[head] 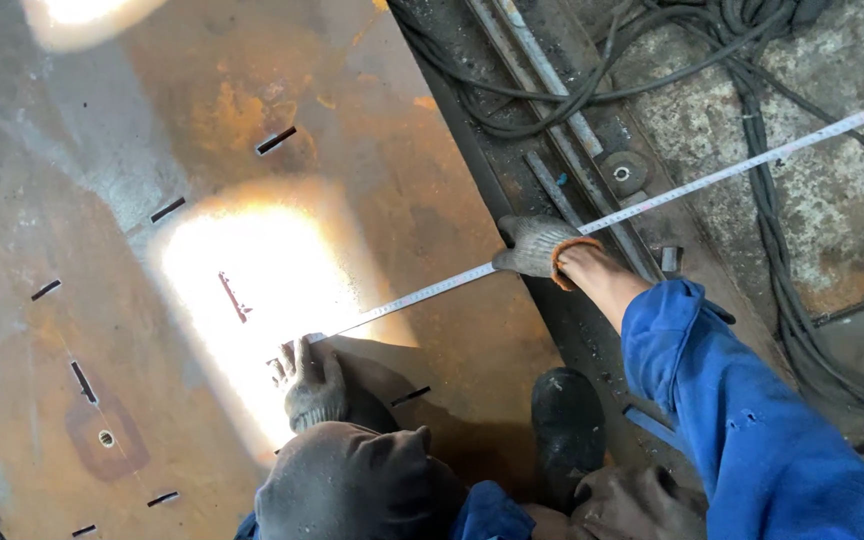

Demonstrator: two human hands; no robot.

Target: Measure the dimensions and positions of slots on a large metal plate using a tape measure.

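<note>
My right hand (pixel 535 246), in a grey knit glove with an orange cuff, reaches out from a blue sleeve and pinches a steel measuring tape (pixel 722 175) at the right edge of a large rusty steel plate (pixel 372 160). The tape runs diagonally from the upper right down to the plate's middle. There a co-worker's gloved hand (pixel 312 385) presses its end flat. The co-worker's dark hooded head (pixel 352 480) is crouched just below that hand. My left hand does not show.
The plate has several short cut slots (pixel 276 140) and a bright glare patch (pixel 252 290). Black cables (pixel 752 90), steel bars (pixel 542 70) and a round disc (pixel 623 173) lie on the dirty floor to the right. A black boot (pixel 567 430) stands by the plate's edge.
</note>
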